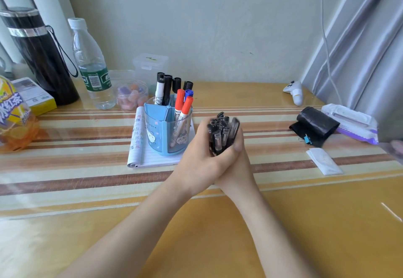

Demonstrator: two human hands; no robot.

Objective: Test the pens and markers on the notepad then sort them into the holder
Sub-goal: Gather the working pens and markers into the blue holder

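One bundle of slim black pens (220,133) stands upright in my view, its caps blurred at the top, clamped between both hands just right of the holder. The left hand (196,155) wraps the bundle from its side and the right hand (236,153) closes on it from the other, thumb laid across the smooth barrels; the fingers of both are curled tight around the pens.

The holder (157,129) is a round cup of translucent blue plastic, split into compartments, with small cartoon figures printed on it. I see black-capped markers (166,90) in its rear sections, and two red-capped markers (184,107) and a blue-capped one (189,92) leaning on the right side. It stands on a lined notepad (150,159) whose turned-back page shows coloured scribbles.

Under these lies a striped woven mat (87,181) beneath a glossy clear sheet on the yellow wooden table (196,234). A clear plastic water bottle (91,66) and a dark cylindrical flask (41,59) stand far left; a crinkled black roll (316,125) lies to the right.
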